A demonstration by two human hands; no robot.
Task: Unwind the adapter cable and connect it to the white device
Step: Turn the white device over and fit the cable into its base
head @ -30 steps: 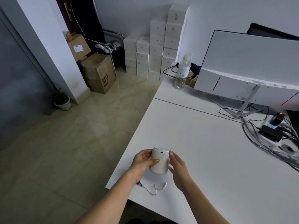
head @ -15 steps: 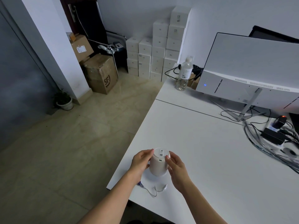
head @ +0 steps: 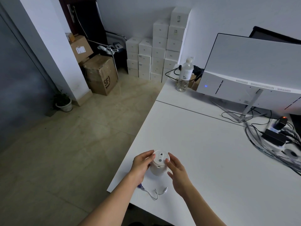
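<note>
The white device (head: 158,165), a small rounded cylinder with two round marks on top and a port on its near side, stands upright on the white table (head: 203,152) near the front left corner. My left hand (head: 141,163) wraps its left side. My right hand (head: 176,172) touches its top right edge with the fingertips, the other fingers spread. The adapter cable (head: 154,191), thin and white with a purple plug at its left end, lies loose on the table just in front of the device, between my forearms.
A white monitor (head: 254,70) stands at the back right, a water bottle (head: 184,75) beside it. Tangled cables and a power strip (head: 275,137) lie at the right. The table's left edge drops to the floor, where cardboard boxes (head: 101,75) and stacked white boxes (head: 156,51) stand.
The device went from tilted and lifted in both hands to standing upright on the table, its top facing up. My right hand has loosened to fingertip contact. The cable has not moved.
</note>
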